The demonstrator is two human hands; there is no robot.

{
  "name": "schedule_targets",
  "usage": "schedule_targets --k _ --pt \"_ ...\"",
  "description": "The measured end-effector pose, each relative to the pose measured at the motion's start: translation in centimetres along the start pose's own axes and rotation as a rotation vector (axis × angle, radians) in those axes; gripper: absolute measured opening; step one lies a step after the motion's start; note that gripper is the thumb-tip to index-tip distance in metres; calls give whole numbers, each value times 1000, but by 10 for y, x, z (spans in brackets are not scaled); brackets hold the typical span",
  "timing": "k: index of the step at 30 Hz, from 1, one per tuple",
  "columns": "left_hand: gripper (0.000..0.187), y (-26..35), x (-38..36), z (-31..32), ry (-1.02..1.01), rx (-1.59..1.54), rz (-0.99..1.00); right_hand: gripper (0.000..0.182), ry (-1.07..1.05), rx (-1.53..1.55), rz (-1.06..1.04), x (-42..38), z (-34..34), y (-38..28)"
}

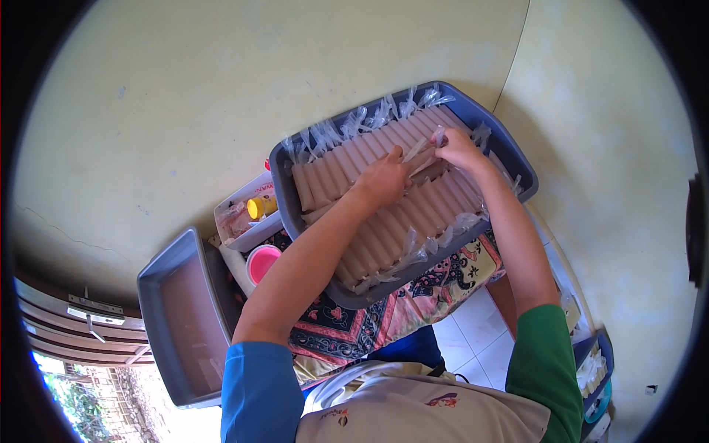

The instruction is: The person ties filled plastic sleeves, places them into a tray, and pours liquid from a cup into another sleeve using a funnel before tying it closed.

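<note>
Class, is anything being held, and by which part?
A filled plastic tube: the right hand grips its loose plastic end; the left hand's hold is unclear.

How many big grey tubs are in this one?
2: one packed tub on the patterned cloth, and one at the left, holding brown liquid. A partly hidden bin at lower right is smaller in view; I don't count it.

On the white box (260, 231) at the left, it is possible to read red letters (264, 189), which seem to be "WAN"; if the word has more letters, I cannot tell. On the near side, the shirt (413, 415) has small prints, but any writing there is too small to read.
</note>
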State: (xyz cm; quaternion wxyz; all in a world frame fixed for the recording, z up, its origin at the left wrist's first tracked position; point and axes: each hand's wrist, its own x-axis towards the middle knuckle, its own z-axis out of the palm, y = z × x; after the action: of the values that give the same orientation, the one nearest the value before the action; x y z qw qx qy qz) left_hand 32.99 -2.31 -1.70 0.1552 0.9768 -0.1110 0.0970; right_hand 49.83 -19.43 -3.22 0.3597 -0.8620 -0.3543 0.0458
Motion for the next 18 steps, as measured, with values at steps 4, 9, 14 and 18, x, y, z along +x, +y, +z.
schedule_targets --k 4,9,14,18 --pt "33 -3 1 1 -12 -34 -13 42 61 87 61 4 0 9" --pt "31 -5 1 1 39 -68 -6 54 302 -45 87 3 2 3" --pt "31 -6 2 -12 64 -49 7 39 641 -177 -74 3 0 -4" --pt "27 -14 -7 -27 136 -84 -15 14 329 -96 -248 -11 -6 -32"
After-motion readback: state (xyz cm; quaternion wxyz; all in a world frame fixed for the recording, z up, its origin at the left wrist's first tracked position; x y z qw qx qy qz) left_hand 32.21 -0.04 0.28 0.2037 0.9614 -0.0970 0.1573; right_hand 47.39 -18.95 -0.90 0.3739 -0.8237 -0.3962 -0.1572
